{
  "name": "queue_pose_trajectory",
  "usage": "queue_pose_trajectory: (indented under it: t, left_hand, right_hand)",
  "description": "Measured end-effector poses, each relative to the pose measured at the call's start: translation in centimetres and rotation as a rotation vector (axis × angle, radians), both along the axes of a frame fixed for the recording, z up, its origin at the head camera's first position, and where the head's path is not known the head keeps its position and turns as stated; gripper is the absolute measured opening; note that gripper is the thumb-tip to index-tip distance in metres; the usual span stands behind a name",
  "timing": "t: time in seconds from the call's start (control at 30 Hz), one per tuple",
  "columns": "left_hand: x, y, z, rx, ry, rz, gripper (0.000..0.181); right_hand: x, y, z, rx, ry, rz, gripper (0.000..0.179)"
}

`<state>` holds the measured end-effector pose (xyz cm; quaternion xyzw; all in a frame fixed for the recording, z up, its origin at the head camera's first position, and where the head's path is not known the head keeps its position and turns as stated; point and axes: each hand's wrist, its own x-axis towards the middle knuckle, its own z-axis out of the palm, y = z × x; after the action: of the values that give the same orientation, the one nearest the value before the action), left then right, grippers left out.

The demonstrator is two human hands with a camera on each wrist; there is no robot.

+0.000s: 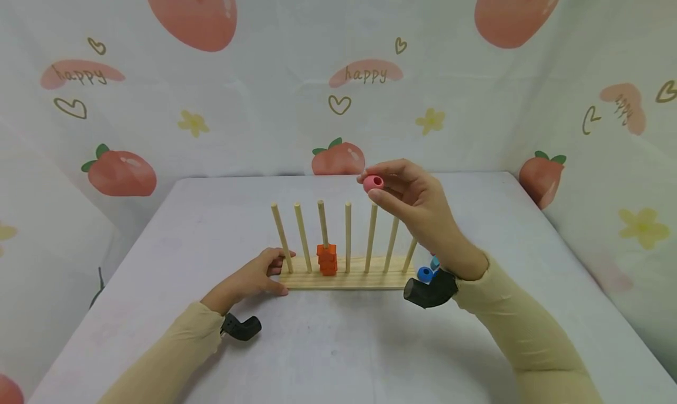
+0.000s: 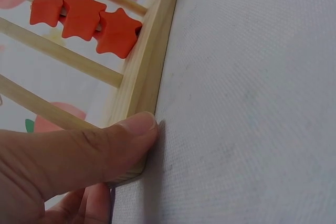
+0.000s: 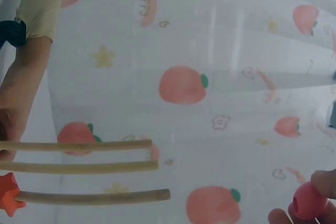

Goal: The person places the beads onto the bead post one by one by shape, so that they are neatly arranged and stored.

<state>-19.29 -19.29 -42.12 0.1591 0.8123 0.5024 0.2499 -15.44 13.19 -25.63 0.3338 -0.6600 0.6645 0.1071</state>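
Note:
A wooden peg board with a row of upright pegs stands on the table. My left hand grips its left end, the thumb on the front edge and the fingers behind. Three orange star beads are stacked on the third peg from the left. High over the right half of the board, my right hand pinches a round pink bead between thumb and fingers. The hole through this bead shows, and it hangs near the top of a peg, apart from it in the right wrist view.
At the right end of the board lie a blue bead and a light blue piece, partly hidden by my right wrist. A white fabric backdrop with fruit prints rises behind the table.

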Motion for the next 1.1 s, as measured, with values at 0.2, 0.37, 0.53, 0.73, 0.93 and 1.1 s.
queue_pose_trajectory:
  t: [0.2, 0.37, 0.53, 0.73, 0.93, 1.1]
  left_hand:
    - [0.1, 0.0, 0.1, -0.003, 0.005, 0.001, 0.082]
    - [0.1, 0.0, 0.1, 0.009, 0.008, -0.006, 0.081]
    - [0.1, 0.0, 0.2, 0.016, 0.009, -0.008, 0.081]
    - [0.2, 0.0, 0.1, 0.01, 0.009, -0.003, 0.081]
    - [0.2, 0.0, 0.2, -0.006, 0.018, -0.003, 0.08]
    - [0.2, 0.1, 0.2, -0.017, 0.013, 0.013, 0.08]
  right_hand:
    - [-1.0, -1.1, -0.4, 0.059, -0.023, -0.039, 0.03]
    - [-1.3, -1.6, -0.8, 0.09, -0.029, -0.055, 0.029]
    - [-1.6, -2.1, -1.4, 0.109, -0.032, -0.02, 0.027]
    - [-1.9, -2.5, -1.9, 0.12, -0.092, -0.003, 0.027]
    - [-1.9, -2.8, -2.4, 0.191, -0.113, -0.051, 0.029]
    - [-1.7, -3.1, -2.5, 0.255, -0.087, -0.105, 0.029]
